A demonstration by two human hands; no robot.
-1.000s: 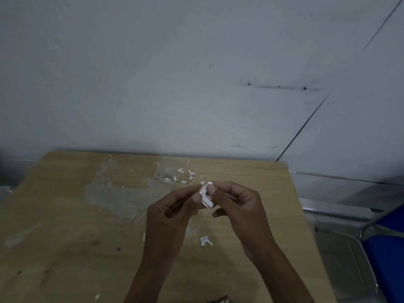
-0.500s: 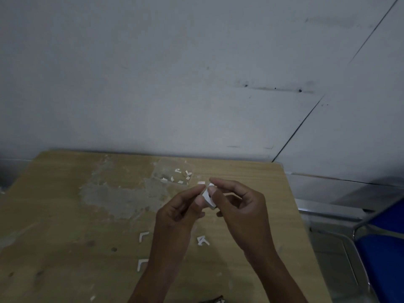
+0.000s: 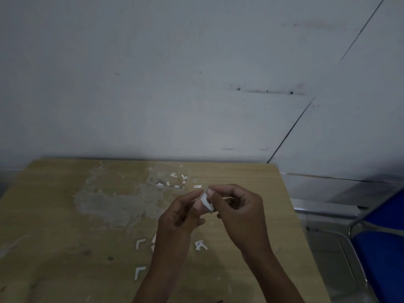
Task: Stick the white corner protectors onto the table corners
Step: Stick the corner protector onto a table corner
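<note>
A small white corner protector (image 3: 206, 201) is held above the middle of the wooden table (image 3: 54, 215). My left hand (image 3: 177, 217) pinches it from the left and my right hand (image 3: 238, 213) pinches it from the right, fingertips meeting on it. Loose white L-shaped protectors lie on the table: one (image 3: 140, 243) left of my left wrist, another (image 3: 138, 272) nearer me, and one (image 3: 200, 245) between my forearms. My left wrist partly hides further white pieces (image 3: 153, 242). The table's far right corner (image 3: 274, 165) shows at the wall.
A clear plastic tray (image 3: 169, 177) with several small white bits sits near the table's far edge, with one white strip (image 3: 197, 186) beside it. A patch of grey worn surface (image 3: 113, 202) spreads on the left. A blue chair (image 3: 380, 248) stands at the right, and the wall is behind.
The view has drifted a little, bringing the L-shaped protectors left of my left arm into sight. Both hands stay together on the small white protector, shifted slightly.
</note>
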